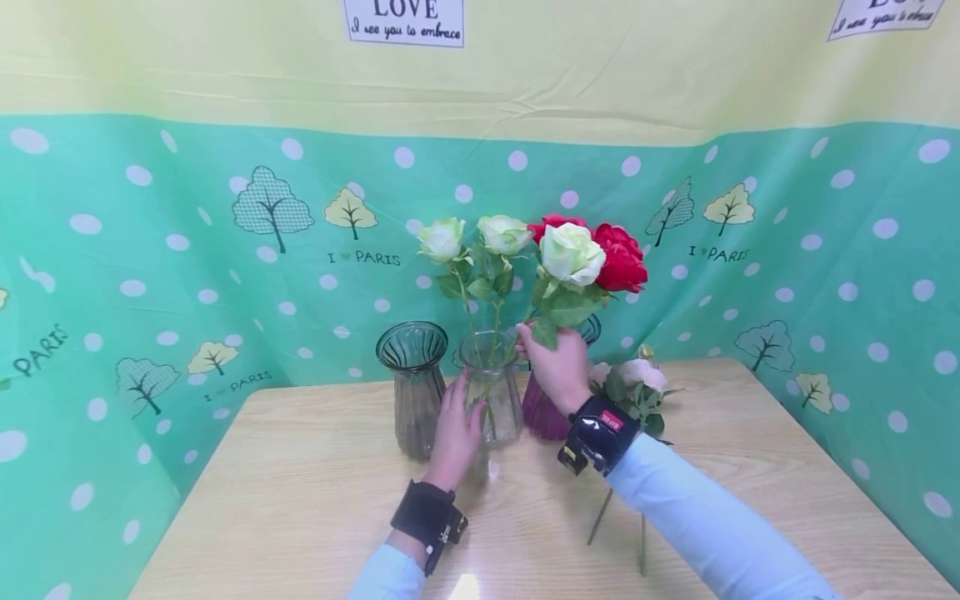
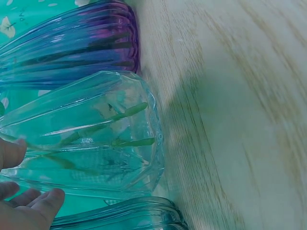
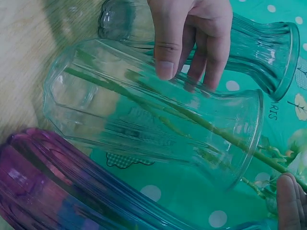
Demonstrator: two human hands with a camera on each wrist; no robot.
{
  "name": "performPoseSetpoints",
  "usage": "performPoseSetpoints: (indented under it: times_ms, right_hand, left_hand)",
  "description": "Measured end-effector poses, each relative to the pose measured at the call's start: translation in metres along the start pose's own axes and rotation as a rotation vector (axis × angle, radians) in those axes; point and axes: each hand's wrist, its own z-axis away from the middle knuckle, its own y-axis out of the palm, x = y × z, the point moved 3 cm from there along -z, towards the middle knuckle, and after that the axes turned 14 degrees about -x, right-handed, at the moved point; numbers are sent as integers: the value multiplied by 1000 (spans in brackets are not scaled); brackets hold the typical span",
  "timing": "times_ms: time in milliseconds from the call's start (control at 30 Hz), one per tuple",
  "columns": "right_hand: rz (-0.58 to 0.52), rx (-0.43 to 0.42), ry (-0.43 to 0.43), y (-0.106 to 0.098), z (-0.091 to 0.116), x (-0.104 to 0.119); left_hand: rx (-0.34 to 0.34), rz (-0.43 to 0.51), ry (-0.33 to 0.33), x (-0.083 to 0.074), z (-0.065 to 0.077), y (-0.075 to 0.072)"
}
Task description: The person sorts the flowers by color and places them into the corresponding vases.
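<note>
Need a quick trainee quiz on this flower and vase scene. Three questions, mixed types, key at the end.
1. How many vases stand on the table? A) two B) three C) four
2. True or false: the left hand holds a red flower.
3. Fill in: the clear vase has stems in it, topped with ____ roses.

Key:
1. B: the grey vase, the clear vase and the purple vase.
2. False; it is at the clear vase.
3. White.
</note>
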Motion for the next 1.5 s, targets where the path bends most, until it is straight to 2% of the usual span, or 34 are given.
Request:
performPoseSetpoints:
  times_ms: [233, 567, 933, 1267, 1500]
  right_hand:
    - [80, 45, -25, 7, 3, 4]
    - [236, 78, -122, 15, 0, 5]
    - [351, 117, -139, 24, -2, 7]
    - [383, 169, -134, 32, -5, 8]
    - [400, 192, -127, 38, -5, 6]
  left_hand:
    - [-2, 12, 1, -1, 1, -1]
    - [18, 7, -26, -1, 0, -1]
    - [24, 11, -36, -1, 0, -2]
    - [11, 17, 4, -2, 0, -2]
    - [12, 25, -5, -2, 2, -2]
